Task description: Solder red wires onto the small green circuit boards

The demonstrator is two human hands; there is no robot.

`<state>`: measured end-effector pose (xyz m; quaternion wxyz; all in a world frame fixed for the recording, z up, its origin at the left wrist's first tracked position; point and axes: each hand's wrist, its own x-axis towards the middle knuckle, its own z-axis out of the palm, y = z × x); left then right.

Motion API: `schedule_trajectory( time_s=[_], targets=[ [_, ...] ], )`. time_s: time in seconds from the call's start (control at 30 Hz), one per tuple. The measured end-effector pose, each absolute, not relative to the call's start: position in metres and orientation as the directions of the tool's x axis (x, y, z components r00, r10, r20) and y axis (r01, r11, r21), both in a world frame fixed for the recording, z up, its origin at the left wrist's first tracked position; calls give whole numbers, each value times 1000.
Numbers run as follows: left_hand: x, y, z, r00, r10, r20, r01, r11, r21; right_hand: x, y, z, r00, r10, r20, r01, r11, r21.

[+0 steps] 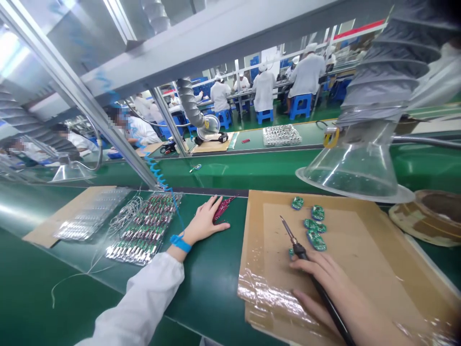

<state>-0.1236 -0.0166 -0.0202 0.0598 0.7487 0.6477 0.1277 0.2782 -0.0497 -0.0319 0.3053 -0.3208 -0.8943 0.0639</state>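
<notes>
The left hand [203, 223] is spread beside a bundle [224, 209] at its two o'clock, probably light and soft, best pinched at one end, and coloured dark red. In the right hand [333, 278] a soldering iron [298, 249], probably light, is rightly gripped by its black handle [329, 306], slim metal tip [287, 227] aimed at eleven o'clock.

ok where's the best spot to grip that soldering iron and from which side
Probably by the long black handle of the soldering iron, coming from the near right, as the right hand does. The handle slants back toward the person, while the slim bare metal tip points away and may be hot.
</notes>
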Motion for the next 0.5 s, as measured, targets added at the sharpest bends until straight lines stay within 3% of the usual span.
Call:
schedule_trajectory(
  time_s=[0.27, 0.5],
  targets=[
    [-91, 34, -33, 103, 939, 329, 925, -212, 316, 282, -54, -21, -447, 711, 543, 527, 700, -483],
    [-91, 31, -48, 60, 912, 407, 900, -226, 374, 284, -57, -18, -474, 777, 414, 530, 627, -571]
  ],
)
